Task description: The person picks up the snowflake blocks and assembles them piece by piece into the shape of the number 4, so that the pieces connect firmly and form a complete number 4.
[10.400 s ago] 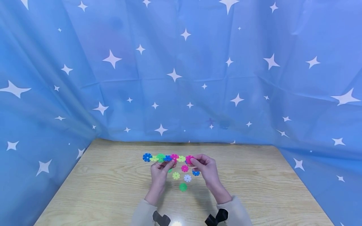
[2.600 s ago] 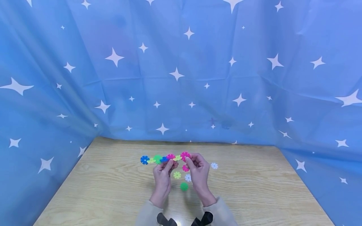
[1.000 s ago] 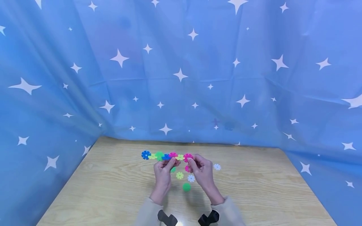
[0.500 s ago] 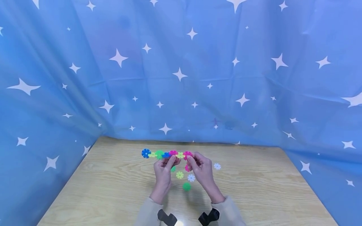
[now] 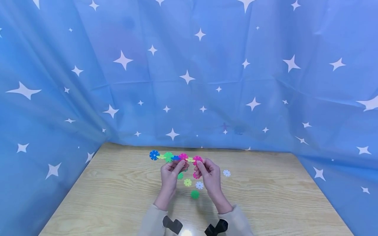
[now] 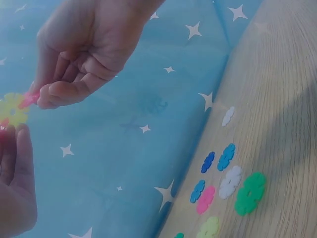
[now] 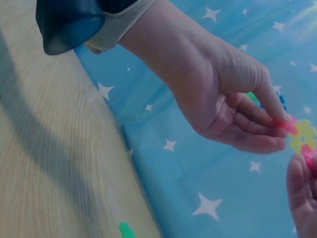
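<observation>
A chain of interlocking plastic snowflake discs (image 5: 168, 157) in blue, yellow, green and pink stretches between the two hands, above the table in the head view. My left hand (image 5: 169, 178) pinches a pink disc (image 5: 183, 156) partway along it, thumb toward me. At the chain's right end, my right hand (image 5: 211, 178) holds another pink disc (image 5: 197, 159) between thumb and fingers. One yellow disc (image 7: 302, 136) links those two pink ones, as the right wrist view shows closely. The chain's left end, a blue disc (image 5: 154, 155), sticks out free past the left hand.
Loose discs lie on the wooden table (image 5: 265, 196) under and beside the hands: yellow-green (image 5: 187, 182), white (image 5: 199, 185), green (image 5: 195, 194) and another white one (image 5: 226, 173) farther right. The left wrist view also shows blue discs (image 6: 226, 157). A blue starry curtain (image 5: 189, 98) borders the table.
Over the last second the chain has risen a little in the head view, its left end now tipped higher. Both hands keep their pinch on it.
</observation>
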